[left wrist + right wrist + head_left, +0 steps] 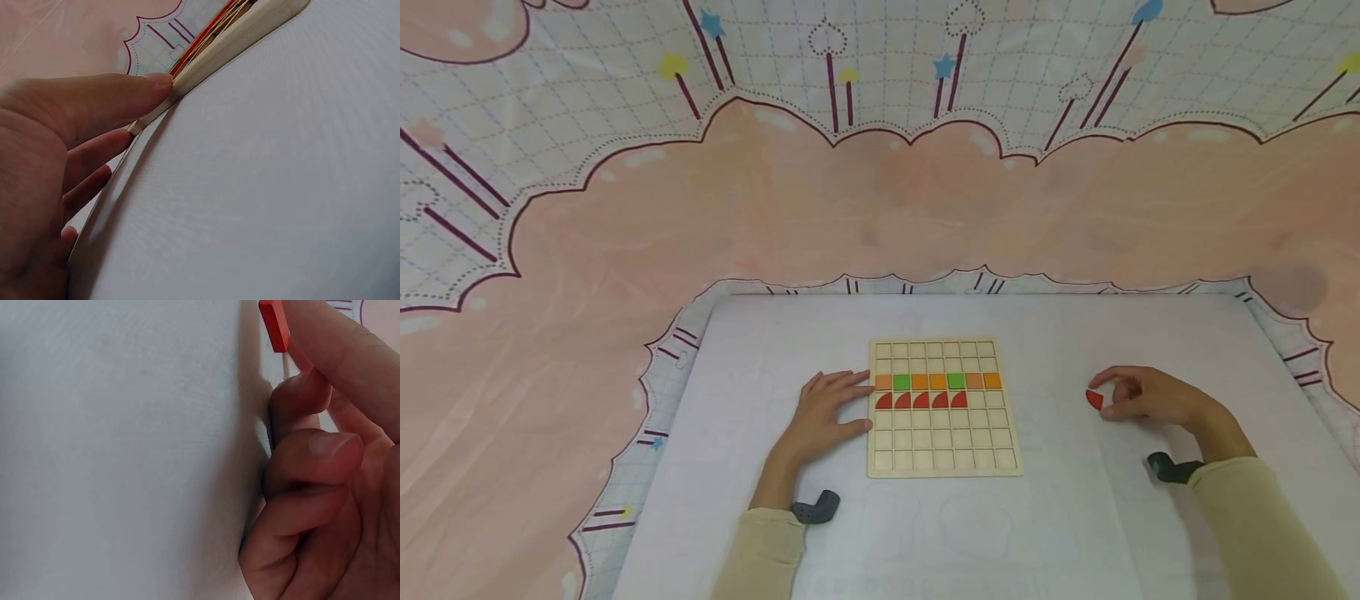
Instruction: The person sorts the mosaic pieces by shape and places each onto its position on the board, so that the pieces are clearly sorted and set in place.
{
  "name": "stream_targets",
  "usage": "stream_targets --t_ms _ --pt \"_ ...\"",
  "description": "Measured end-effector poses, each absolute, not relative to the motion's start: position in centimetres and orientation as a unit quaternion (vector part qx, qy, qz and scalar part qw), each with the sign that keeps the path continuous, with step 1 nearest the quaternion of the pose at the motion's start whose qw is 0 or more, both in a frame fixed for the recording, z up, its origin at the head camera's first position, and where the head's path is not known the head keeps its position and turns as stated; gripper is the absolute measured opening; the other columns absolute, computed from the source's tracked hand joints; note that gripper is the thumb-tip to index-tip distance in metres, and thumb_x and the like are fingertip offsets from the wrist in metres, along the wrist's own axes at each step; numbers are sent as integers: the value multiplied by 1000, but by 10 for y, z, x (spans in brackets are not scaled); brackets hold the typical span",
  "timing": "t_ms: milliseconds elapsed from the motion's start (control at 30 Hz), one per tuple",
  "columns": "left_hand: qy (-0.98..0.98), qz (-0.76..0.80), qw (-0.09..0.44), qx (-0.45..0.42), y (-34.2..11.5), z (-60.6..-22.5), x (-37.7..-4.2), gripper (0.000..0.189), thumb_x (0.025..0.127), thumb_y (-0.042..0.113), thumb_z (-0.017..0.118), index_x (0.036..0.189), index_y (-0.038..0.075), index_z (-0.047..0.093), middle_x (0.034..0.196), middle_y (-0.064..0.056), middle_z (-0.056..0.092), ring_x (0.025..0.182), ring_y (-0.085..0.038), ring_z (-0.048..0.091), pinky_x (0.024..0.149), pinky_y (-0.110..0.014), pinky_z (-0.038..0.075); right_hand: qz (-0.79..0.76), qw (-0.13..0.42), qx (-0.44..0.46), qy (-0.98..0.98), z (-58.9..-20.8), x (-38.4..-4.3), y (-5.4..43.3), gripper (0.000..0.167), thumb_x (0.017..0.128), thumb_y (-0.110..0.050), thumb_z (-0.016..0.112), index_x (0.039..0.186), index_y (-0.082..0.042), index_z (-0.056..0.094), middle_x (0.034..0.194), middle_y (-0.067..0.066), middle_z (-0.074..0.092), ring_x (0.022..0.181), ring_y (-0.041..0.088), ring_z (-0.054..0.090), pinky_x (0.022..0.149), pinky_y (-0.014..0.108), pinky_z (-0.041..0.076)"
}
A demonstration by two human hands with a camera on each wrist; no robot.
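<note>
A square wooden grid board [943, 458] lies on the white table. One row holds orange and green square tiles [937, 382]; the row below has several red quarter-circle pieces [921, 401] from its left end, with bare cells to their right. My left hand [827, 412] touches the board's left edge with straight, spread fingers and thumb. In the left wrist view its thumb [150, 90] rests on the wooden rim. Away to the right of the board, my right hand [1157, 398] pinches another red quarter-circle piece [1095, 400] between thumb and index finger, its other fingers curled.
The white tabletop [760, 333] surrounds the board. Beyond its edges hangs or lies a pink cloth [880, 208] with a cloud and grid pattern. A dark wrist camera [816, 507] sits on the left wrist, another dark camera [1172, 468] on the right.
</note>
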State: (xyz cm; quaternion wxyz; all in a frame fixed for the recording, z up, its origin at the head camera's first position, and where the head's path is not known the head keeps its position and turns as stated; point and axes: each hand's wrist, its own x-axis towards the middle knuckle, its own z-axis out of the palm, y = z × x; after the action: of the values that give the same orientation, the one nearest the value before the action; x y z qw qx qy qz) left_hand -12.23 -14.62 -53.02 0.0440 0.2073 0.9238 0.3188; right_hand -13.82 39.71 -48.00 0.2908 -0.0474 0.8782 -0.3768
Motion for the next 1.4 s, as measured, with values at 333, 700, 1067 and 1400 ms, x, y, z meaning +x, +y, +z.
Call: stream_targets --t_ms 333,700,1067,1400 --pt "923 319 43 209 -146 -527 -122 56 85 37 79 137 23 66 155 6 52 147 -24 39 125 -57 12 -390 265 -68 879 -480 -136 391 41 85 -20 82 120 -5 66 78 -1 55 71 9 48 60 24 39" --pt "924 316 48 208 -147 -529 -122 56 85 38 79 138 24 66 156 6 52 147 -25 39 125 -56 12 -358 250 -50 898 -482 -136 386 35 82 -25 85 108 -7 71 80 2 58 76 12 49 66 26 39" --pt "925 316 53 205 -146 -529 -122 56 85 37 79 138 24 65 156 7 51 148 -23 38 125 -55 11 -359 266 -26 894 -485 -139 385 33 82 -20 85 106 -2 71 82 3 57 79 14 49 66 27 39" --pt "924 317 46 208 -146 -529 -122 56 84 36 80 137 24 66 155 7 52 147 -24 39 125 -56 12 -370 279 -29 886 -478 -137 385 32 84 -24 83 101 -1 70 82 0 56 82 10 50 71 24 41"
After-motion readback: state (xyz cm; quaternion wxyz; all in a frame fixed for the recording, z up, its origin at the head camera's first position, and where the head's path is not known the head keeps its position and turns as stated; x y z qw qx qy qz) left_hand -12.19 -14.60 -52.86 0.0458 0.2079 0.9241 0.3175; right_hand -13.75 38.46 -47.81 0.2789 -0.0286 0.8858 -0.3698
